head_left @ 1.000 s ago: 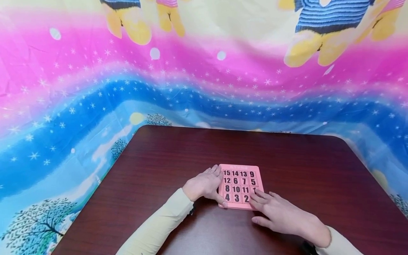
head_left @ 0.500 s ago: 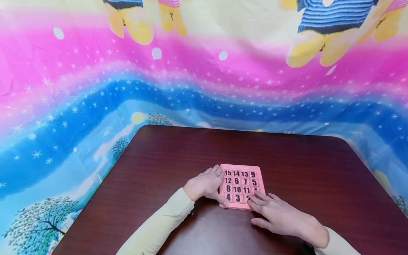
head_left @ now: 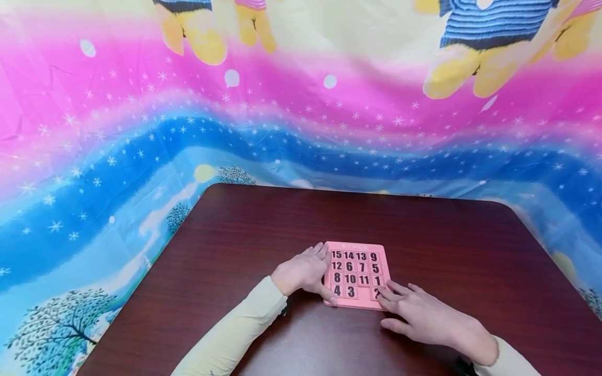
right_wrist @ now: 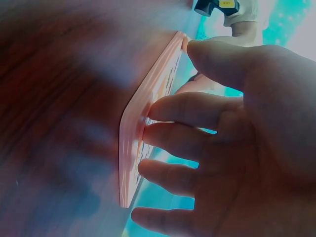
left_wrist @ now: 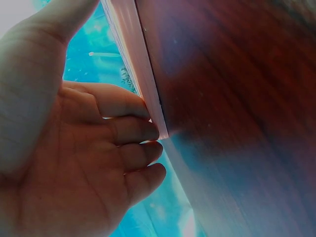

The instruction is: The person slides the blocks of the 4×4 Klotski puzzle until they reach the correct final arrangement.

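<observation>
A pink sliding number puzzle [head_left: 355,273] lies flat on the table in the head view, with black numbers on its tiles. The bottom row reads 4, 3, a blank slot, then the 2 tile [head_left: 375,293], partly covered by fingertips. My left hand [head_left: 303,270] rests along the puzzle's left side, thumb spread to the near left corner. In the left wrist view its fingertips touch the side of the puzzle [left_wrist: 143,64]. With fingers extended, my right hand [head_left: 420,316] touches the 2 tile. The right wrist view shows its fingertips over the puzzle's edge [right_wrist: 129,143].
The dark brown wooden table [head_left: 263,224] reaches back to a hanging cloth [head_left: 301,115] printed in pink and blue with snowflakes and bears. In the right wrist view, a dark device with a yellow label [right_wrist: 217,6] sits by the other sleeve.
The 2 tile has slid right into the corner slot, so the blank is now left of it. My right hand has shifted right, uncovering the 1. The left hand keeps its place.
</observation>
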A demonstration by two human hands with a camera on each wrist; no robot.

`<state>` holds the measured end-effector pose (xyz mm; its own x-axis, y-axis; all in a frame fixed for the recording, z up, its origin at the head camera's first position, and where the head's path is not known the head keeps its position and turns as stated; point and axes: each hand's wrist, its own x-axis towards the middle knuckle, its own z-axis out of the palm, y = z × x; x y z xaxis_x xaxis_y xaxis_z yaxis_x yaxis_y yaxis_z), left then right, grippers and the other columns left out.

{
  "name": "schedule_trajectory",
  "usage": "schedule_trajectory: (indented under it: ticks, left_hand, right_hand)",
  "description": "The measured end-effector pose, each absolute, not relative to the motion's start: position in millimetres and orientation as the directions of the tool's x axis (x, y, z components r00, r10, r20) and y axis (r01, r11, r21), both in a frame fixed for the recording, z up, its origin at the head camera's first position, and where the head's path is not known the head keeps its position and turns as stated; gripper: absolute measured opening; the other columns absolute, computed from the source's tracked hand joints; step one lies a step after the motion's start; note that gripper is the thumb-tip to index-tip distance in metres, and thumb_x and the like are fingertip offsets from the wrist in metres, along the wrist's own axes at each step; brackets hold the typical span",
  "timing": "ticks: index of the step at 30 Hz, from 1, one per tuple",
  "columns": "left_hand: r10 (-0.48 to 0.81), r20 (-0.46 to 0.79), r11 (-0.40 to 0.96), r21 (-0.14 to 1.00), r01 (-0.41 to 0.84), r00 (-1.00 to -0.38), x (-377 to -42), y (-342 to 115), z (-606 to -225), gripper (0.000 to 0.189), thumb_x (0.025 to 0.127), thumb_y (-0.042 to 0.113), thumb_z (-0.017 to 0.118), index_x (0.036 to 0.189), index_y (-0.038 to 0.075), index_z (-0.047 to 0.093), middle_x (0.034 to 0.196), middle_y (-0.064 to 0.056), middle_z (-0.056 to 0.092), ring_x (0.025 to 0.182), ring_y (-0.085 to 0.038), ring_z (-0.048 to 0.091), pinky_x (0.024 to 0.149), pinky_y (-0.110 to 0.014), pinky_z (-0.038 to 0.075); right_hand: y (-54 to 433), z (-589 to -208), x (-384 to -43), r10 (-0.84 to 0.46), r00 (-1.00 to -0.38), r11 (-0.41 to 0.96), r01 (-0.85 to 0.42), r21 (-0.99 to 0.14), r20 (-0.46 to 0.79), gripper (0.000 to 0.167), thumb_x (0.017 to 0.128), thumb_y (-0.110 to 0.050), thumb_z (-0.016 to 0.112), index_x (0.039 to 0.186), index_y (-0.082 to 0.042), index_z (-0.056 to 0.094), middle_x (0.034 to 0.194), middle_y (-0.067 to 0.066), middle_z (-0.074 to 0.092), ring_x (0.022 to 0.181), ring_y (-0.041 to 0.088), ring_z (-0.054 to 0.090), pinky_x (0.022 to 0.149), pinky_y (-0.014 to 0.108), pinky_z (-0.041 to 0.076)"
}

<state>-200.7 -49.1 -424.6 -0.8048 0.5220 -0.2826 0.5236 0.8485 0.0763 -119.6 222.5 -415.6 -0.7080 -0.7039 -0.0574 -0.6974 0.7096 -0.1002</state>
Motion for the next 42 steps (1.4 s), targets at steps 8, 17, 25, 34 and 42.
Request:
schedule_trajectory:
  ticks: [8, 17, 25, 34, 42]
  left_hand:
    - [0.516, -0.295, 0.851, 0.069, 0.521, -0.804, -200.9, -47.7, -424.9, 0.123, 0.066, 0.078, 0.07, 0.155, 0.005, 0.025, 0.165, -0.012, 0.015, 0.154, -0.024, 0.013, 0.126, -0.034, 0.018]
    - [0.507, -0.286, 0.858, 0.073, 0.509, -0.813, -199.6, -50.7, -423.8, 0.125, 0.065, 0.077, 0.071, 0.156, 0.006, 0.025, 0.165, -0.011, 0.015, 0.154, -0.023, 0.014, 0.126, -0.033, 0.018]
    - [0.511, -0.278, 0.855, 0.066, 0.514, -0.814, -200.2, -49.7, -423.5, 0.123, 0.066, 0.077, 0.071, 0.155, 0.006, 0.026, 0.165, -0.012, 0.016, 0.154, -0.024, 0.015, 0.126, -0.033, 0.019]
    - [0.51, -0.284, 0.856, 0.072, 0.512, -0.812, -199.9, -47.9, -422.9, 0.123, 0.066, 0.077, 0.07, 0.155, 0.005, 0.025, 0.165, -0.012, 0.017, 0.153, -0.024, 0.016, 0.126, -0.033, 0.019]
    - [0.51, -0.289, 0.856, 0.074, 0.512, -0.81, -199.6, -48.4, -423.4, 0.121, 0.067, 0.077, 0.07, 0.155, 0.007, 0.026, 0.165, -0.011, 0.016, 0.154, -0.023, 0.015, 0.126, -0.033, 0.019]
  right_hand:
    - [224.7, -412.3, -120.6, -0.703, -0.709, 0.711, -0.698, -0.084, -0.056, 0.052, 0.095, -0.051, 0.056, 0.128, -0.012, 0.066, 0.137, 0.013, 0.061, 0.132, 0.038, 0.051, 0.097, 0.068, 0.043]
    - [205.1, -402.4, -122.3, -0.717, -0.692, 0.697, -0.708, -0.115, -0.081, 0.053, 0.095, -0.048, 0.058, 0.133, -0.011, 0.063, 0.141, 0.013, 0.057, 0.136, 0.039, 0.047, 0.103, 0.068, 0.04]
    - [190.7, -406.5, -122.4, -0.743, -0.663, 0.669, -0.739, -0.08, -0.088, 0.056, 0.095, -0.05, 0.056, 0.137, -0.013, 0.059, 0.142, 0.011, 0.057, 0.135, 0.039, 0.047, 0.105, 0.064, 0.041]
    - [178.7, -409.4, -121.4, -0.753, -0.647, 0.657, -0.751, -0.072, -0.117, 0.058, 0.095, -0.05, 0.055, 0.14, -0.013, 0.056, 0.148, 0.012, 0.051, 0.138, 0.041, 0.043, 0.108, 0.065, 0.038]
    - [178.0, -415.3, -122.0, -0.751, -0.645, 0.659, -0.746, -0.097, -0.138, 0.06, 0.095, -0.049, 0.055, 0.142, -0.013, 0.053, 0.149, 0.015, 0.048, 0.14, 0.042, 0.041, 0.108, 0.066, 0.037]
